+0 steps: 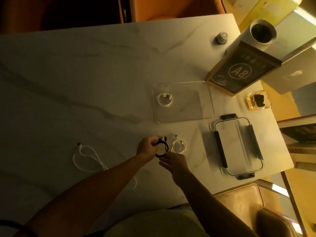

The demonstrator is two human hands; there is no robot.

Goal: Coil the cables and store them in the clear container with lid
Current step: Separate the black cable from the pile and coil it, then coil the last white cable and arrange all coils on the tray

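Dim, yellow-tinted view, brighter at right, soft focus, edges curved.

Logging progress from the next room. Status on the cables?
Left hand grips coiled black cable; right hand open beside it. One white coil in container. Lid off, path clear.

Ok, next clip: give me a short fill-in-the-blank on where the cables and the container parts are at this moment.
1. The left hand grips a coiled cable whose colour is ____.
2. The number of coiled cables lying inside the clear container is ____.
3. The lid lies on the table, to the ____ of the hands.
4. The white cable left of the hands is still ____.

Missing words: black; one; right; uncoiled
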